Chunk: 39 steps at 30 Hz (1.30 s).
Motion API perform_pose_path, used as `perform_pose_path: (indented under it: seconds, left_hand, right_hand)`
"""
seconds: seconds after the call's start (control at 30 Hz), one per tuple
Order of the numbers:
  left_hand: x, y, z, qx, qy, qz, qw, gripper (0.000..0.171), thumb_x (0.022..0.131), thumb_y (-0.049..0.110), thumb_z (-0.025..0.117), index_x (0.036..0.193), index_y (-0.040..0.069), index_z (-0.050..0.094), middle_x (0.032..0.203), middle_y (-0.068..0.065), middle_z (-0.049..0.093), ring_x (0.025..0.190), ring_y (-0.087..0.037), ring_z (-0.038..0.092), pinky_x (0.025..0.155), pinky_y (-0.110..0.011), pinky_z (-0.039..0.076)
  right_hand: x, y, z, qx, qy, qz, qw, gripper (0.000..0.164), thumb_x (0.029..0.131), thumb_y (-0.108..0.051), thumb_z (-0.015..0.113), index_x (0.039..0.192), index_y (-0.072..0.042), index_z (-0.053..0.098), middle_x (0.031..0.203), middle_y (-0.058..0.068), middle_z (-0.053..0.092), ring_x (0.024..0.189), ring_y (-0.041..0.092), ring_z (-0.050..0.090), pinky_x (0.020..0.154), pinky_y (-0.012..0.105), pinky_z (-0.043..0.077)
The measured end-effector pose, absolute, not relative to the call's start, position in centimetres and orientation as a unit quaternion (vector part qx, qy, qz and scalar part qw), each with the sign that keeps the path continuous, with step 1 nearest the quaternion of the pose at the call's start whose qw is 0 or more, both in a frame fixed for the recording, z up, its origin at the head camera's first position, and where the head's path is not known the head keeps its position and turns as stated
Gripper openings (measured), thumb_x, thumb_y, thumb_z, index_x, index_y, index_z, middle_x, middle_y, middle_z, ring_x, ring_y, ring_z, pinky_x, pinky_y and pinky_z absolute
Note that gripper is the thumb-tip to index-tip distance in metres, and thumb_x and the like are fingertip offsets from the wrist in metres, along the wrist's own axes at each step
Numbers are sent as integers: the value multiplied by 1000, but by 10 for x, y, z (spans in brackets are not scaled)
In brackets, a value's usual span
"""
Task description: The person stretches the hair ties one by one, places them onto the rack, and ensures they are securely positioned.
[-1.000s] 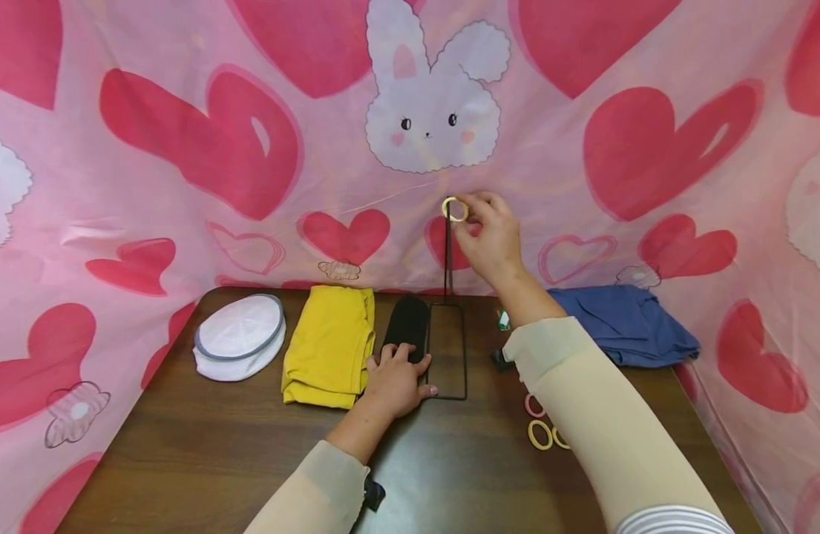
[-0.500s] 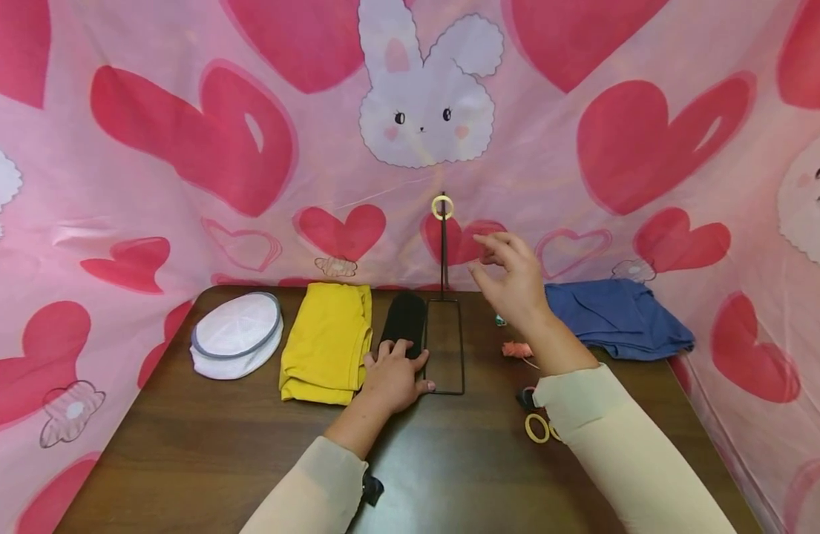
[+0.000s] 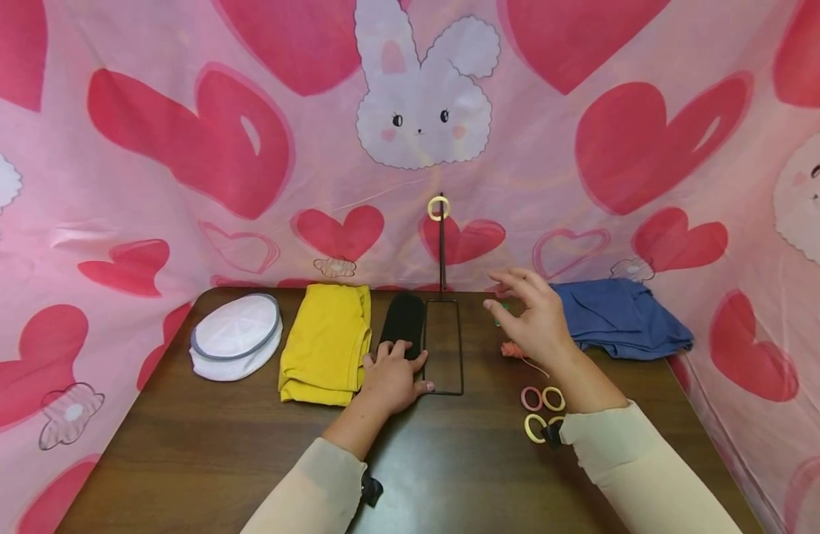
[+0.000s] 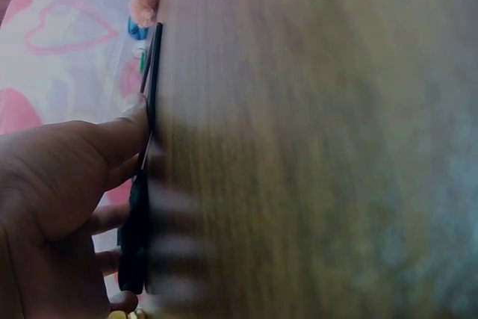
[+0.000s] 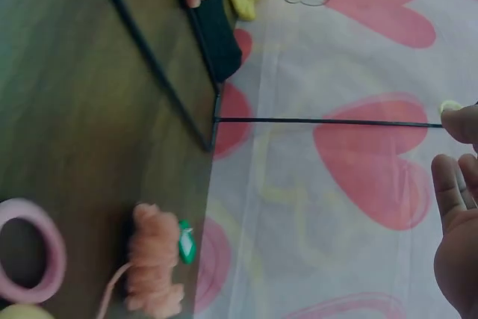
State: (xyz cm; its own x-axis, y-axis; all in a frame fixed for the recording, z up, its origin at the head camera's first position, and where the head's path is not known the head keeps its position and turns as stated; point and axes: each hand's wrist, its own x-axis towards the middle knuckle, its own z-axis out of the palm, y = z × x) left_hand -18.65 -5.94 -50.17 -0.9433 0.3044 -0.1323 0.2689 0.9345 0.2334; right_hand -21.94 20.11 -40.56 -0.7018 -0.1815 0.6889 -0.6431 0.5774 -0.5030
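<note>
One ring (image 3: 430, 210), right hand (image 3: 535, 315) now farther off

Pink backdrop (image 3: 329, 170) w/ red hearts (image 3: 626, 141) & wht bunnies (image 3: 423, 141), dk brn table (image 3: 176, 452)

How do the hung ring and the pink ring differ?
Color: hung ring pale yellow, pink ring pink.
Pose: hung ring upright near the top of the stand; pink ring flat on the table.
Company: hung ring alone; pink ring beside yellow rings.
Shared: both round, open-centered, unheld.
</note>
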Motion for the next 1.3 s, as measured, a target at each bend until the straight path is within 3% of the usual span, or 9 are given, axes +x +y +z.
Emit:
perform_pose_path:
  seconds: [0.1,0.2,0.33,0.5,0.6,0.8,1.03,1.3]
  left_hand:
    - [-186,-59,-502,146,980,106,88,70,93,66,64,154,35,51,158,-7,42,142,-40,33,103,-64,31]
    - [-186,-59,-502,146,980,103,89,70,93,66,63,154,35,51,158,-7,42,142,-39,33,103,-64,31]
    - [-187,-59,-502,144,980,100,91,70,92,66,63,154,36,51,158,-7,42,142,-39,33,103,-64,31]
    - [-187,-58,-503,143,981,97,93,70,92,66,64,154,36,50,159,-7,41,142,-39,33,104,-64,30]
    - [-188,-58,-503,143,981,95,90,71,92,67,63,154,37,50,159,-6,41,142,-39,33,104,-64,30]
    - [-188,-59,-505,144,980,99,90,71,92,67,64,154,36,50,158,-7,42,142,-39,33,105,-65,30]
    - [-189,-61,-508,148,981,95,81,70,93,67,61,155,37,49,159,-6,41,142,-38,33,103,-64,30]
    - [-188,-60,-509,149,982,87,81,69,94,68,60,155,38,49,159,-6,41,142,-38,33,103,-65,31]
  right_hand:
    - [-211,208,-412,249,-840,390,284,48,80,0,88,125,-7,75,121,11,66,97,23,70,90,20,53]
    - [-206,215,-418,253,-844,386,272,48,80,0,88,125,-8,74,121,9,67,98,22,69,90,17,52]
    - [-199,228,-428,262,-853,367,261,48,78,0,88,124,-8,75,120,7,67,95,23,69,81,21,55]
    - [-190,245,-440,268,-865,345,245,47,78,0,88,122,-9,75,116,5,67,96,22,68,73,12,49]
    - [-184,253,-446,269,-876,325,236,48,76,-1,89,121,-11,76,116,4,68,95,21,66,74,13,44]
    - [-173,269,-455,269,-894,286,217,48,75,-7,92,120,-12,76,117,2,69,100,22,66,77,25,47]
    - [-163,292,-464,261,-906,277,184,52,74,-4,92,122,-10,74,118,1,70,109,24,66,95,13,39]
    - [-149,320,-481,241,-921,260,161,55,73,-6,92,124,-12,73,120,3,69,112,23,61,94,8,35]
